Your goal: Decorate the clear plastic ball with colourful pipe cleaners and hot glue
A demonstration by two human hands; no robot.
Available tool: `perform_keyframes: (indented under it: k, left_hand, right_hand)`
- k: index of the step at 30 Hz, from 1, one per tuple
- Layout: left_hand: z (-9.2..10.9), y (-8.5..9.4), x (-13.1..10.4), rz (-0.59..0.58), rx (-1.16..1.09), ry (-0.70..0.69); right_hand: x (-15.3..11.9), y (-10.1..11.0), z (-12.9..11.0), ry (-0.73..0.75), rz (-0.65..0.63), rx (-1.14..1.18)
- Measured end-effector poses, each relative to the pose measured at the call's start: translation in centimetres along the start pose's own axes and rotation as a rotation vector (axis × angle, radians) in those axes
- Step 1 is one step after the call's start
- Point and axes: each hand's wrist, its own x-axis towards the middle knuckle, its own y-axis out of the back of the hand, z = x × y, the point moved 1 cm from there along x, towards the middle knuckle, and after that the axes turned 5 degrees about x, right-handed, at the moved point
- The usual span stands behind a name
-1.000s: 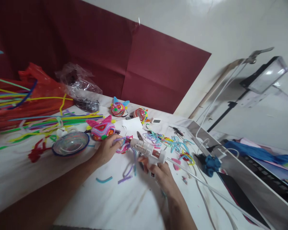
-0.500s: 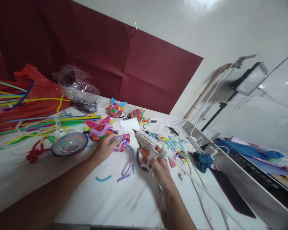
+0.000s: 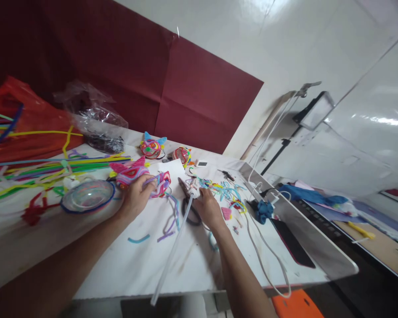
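Observation:
My left hand (image 3: 137,196) is closed on a pink and purple pipe-cleaner piece (image 3: 161,183), beside a pink-eared animal face (image 3: 128,173). My right hand (image 3: 207,205) grips a white glue gun (image 3: 193,189) just right of that piece. A long clear glue stick (image 3: 172,256) sticks out of the gun's back toward the table's front edge. Purple and blue pipe cleaners (image 3: 175,210) trail below the pink piece. Left of my left hand lies a clear bowl (image 3: 88,196) with a blue rim.
Two more animal faces stand behind, one blue-eared (image 3: 151,148), one round (image 3: 182,155). Pipe-cleaner scraps (image 3: 225,191), a blue cloth (image 3: 264,211) and a black flat device (image 3: 293,243) lie right. A red bag (image 3: 29,117) and pipe cleaners fill the left. Cables run along the right side.
The glue gun has turned so its back end and glue stick point toward me, and my right hand has moved left and away from me. The camera view has shifted right.

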Motion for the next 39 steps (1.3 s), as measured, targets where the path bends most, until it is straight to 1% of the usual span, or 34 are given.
perform_keyframes:
  k: [5,9,12,14,16,18,20,21,22,24,27,29,35,39]
  left_hand:
    - [-0.1,0.0,0.2,0.017,-0.049,-0.017]
    - [0.2,0.1,0.0,0.021,-0.054,-0.033]
    - [0.4,0.2,-0.1,0.021,-0.050,-0.046]
    - [0.5,0.1,-0.3,0.011,-0.047,-0.051]
    - [0.6,0.0,-0.4,0.001,-0.041,-0.054]
    - [0.6,0.0,-0.5,-0.003,-0.032,-0.056]
    - [0.6,-0.1,-0.6,-0.009,-0.022,-0.057]
    - [0.6,-0.1,-0.6,-0.013,-0.018,-0.057]
    - [0.5,-0.1,-0.7,-0.018,-0.014,-0.058]
    - [0.5,-0.1,-0.7,-0.017,0.005,-0.066]
    - [0.5,-0.2,-0.8,-0.002,0.046,-0.087]
    - [0.5,-0.3,-0.9,-0.003,0.060,-0.092]
    - [0.4,-0.6,-1.1,-0.012,0.048,-0.087]
    - [0.2,-0.7,-1.2,-0.013,0.047,-0.096]
  right_hand:
    - [0.4,-0.9,0.5,-0.035,-0.036,-0.097]
    - [0.3,-1.8,0.7,-0.029,-0.073,-0.162]
    - [0.0,-2.0,0.3,-0.005,-0.095,-0.229]
    - [-0.3,-1.6,-0.4,0.029,-0.070,-0.264]
    - [-0.5,-1.1,-1.6,0.079,-0.006,-0.200]
    - [-0.6,-0.8,-3.1,0.139,0.035,0.032]
    - [-0.5,-0.9,-4.7,0.144,0.007,0.342]
    - [-0.4,-1.1,-5.4,0.134,-0.004,0.458]
    - [-0.4,-1.5,-6.0,0.136,-0.018,0.536]
    - [-0.3,-2.2,-7.0,0.150,0.008,0.630]
    - [-0.3,-3.2,-7.8,0.173,0.061,0.692]
    - [-0.3,-3.6,-8.0,0.177,0.088,0.687]
    - [-0.3,-4.3,-8.0,0.201,0.130,0.598]
    - [-0.4,-4.6,-7.8,0.210,0.123,0.510]
